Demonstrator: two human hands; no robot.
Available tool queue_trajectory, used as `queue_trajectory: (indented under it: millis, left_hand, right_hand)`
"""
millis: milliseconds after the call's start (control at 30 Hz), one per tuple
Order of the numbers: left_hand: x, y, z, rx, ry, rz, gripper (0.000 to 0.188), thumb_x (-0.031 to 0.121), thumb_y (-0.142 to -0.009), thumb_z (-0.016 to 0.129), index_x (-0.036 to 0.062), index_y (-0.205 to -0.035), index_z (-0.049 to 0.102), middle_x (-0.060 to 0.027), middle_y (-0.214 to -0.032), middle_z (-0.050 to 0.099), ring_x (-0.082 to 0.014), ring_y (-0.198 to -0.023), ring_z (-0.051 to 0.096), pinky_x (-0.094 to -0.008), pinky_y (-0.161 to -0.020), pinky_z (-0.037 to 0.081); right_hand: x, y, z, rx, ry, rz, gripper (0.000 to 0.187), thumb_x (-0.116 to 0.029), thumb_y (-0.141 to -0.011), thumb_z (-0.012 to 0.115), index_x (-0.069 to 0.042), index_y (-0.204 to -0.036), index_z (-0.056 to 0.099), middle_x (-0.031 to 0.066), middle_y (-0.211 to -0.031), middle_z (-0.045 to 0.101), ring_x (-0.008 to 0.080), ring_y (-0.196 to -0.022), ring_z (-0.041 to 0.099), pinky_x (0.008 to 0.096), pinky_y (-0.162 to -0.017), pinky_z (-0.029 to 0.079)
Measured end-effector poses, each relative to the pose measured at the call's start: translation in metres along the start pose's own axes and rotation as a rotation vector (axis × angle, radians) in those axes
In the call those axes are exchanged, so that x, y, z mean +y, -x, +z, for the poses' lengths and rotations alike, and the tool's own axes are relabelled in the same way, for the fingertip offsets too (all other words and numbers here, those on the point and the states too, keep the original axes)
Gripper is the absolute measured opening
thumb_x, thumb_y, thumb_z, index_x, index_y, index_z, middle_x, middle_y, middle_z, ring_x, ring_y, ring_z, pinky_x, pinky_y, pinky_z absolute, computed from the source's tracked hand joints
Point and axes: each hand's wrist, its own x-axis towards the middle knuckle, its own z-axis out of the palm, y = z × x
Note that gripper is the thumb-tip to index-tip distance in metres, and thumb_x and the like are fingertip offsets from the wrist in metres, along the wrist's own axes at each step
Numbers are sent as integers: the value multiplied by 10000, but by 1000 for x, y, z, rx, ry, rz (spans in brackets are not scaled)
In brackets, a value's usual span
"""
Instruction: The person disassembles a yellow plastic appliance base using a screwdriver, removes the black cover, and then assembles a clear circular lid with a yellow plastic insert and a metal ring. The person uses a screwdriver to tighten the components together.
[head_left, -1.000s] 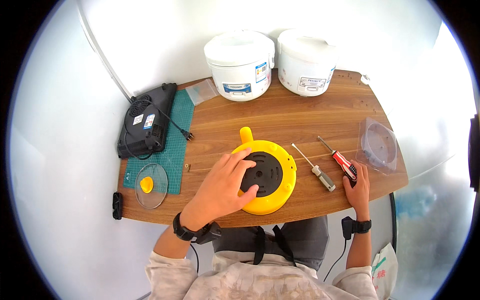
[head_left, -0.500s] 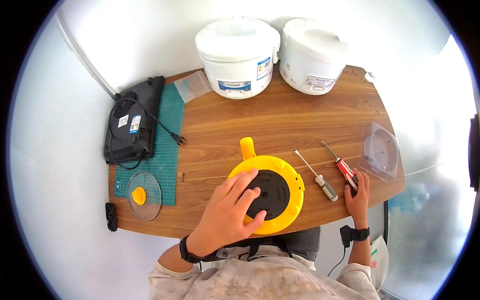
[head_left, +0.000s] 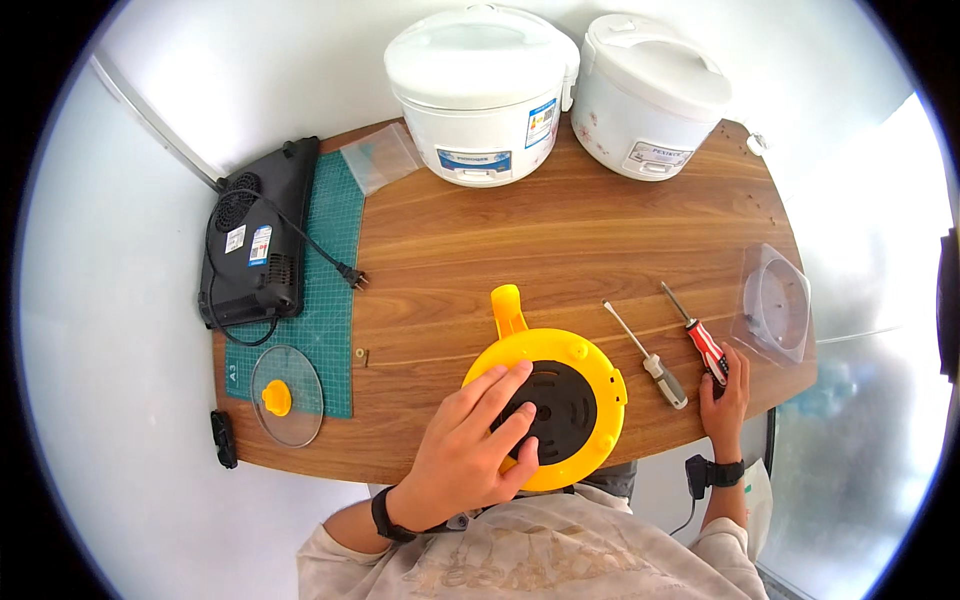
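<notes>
An upturned yellow pot-like appliance (head_left: pixel 602 440) stands at the table's near edge, its round black slotted base (head_left: pixel 565 410) facing up and its yellow handle (head_left: pixel 508 308) pointing away from me. My left hand (head_left: pixel 470 440) rests on that base with fingers spread, holding nothing. To the right, my right hand (head_left: pixel 726 405) has thumb and fingers around the black end of a red-and-white screwdriver (head_left: pixel 706 347), which lies on the table with its shaft pointing away. Between the appliance and this hand lies a grey-handled screwdriver (head_left: pixel 663 378), untouched.
Two white rice cookers (head_left: pixel 480 125) stand at the back. At left, a black appliance (head_left: pixel 255 240) with a cord lies partly on a green cutting mat (head_left: pixel 335 330), near a glass lid (head_left: pixel 300 420). A clear plastic tray (head_left: pixel 775 305) holds small bits at right.
The whole view has shifted slightly, and the yellow appliance's handle shows more. My left hand stays on the black base, and my right hand stays at the red-and-white screwdriver's handle.
</notes>
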Motion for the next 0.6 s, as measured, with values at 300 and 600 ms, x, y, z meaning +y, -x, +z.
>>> queue_trajectory:
  millis: [300, 600]
  left_hand:
    - [-1, 3, 7, 4, 31, -15, 224, 145, -802, 650, 118, -1016, 711, -156, -1409, 562, -375, -1298, 470, -491, -1095, 395]
    - [4, 4, 12, 52, 11, -38, 223, 171, -815, 627, 121, -1020, 697, -137, -1379, 573, -364, -1277, 480, -487, -1084, 396]
  right_hand:
    - [0, 0, -2, 19, 10, -29, 542, 34, -846, 606, -38, -1378, 525, 210, -1326, 549, 411, -1226, 540, 457, -1044, 437]
    - [-1, -2, -3, 34, -55, -63, 521, 16, -844, 630, -28, -1355, 538, 226, -1294, 551, 428, -1164, 570, 455, -984, 478]
